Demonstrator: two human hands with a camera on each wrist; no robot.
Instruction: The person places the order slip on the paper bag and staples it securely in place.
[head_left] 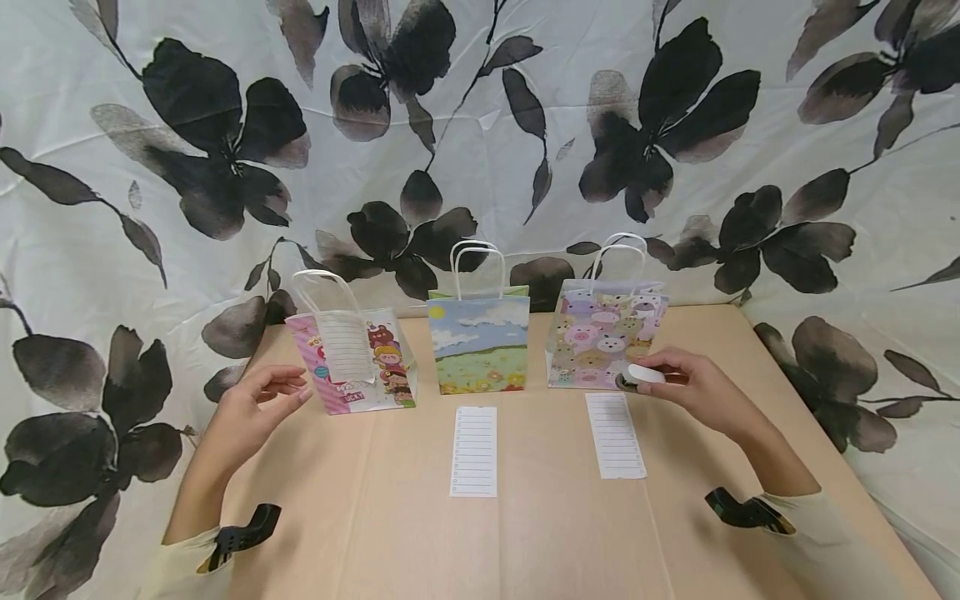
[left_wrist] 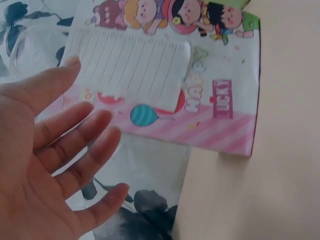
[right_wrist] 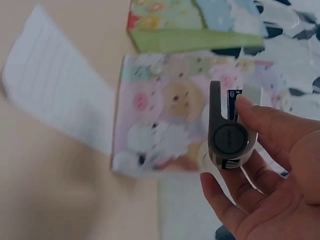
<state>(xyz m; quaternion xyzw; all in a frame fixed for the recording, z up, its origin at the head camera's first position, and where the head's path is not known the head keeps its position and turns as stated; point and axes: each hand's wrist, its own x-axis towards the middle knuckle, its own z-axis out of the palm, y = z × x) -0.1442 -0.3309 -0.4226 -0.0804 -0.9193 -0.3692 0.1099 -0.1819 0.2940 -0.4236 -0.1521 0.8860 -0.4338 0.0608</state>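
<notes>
My right hand holds a small white and grey stapler between thumb and fingers, in front of the animal-print paper bag. At the left, my left hand has its fingers spread and holds nothing. It is beside a pink and white cartoon paper bag, which stands slightly turned. A lined paper slip lies against that bag's front, its top close under the handle; the left thumb tip overlaps the slip's edge in the left wrist view.
Between the two bags stands a paper bag with a meadow picture. One lined slip lies before it on the wooden table, and another slip lies before the animal-print bag. A floral cloth hangs behind.
</notes>
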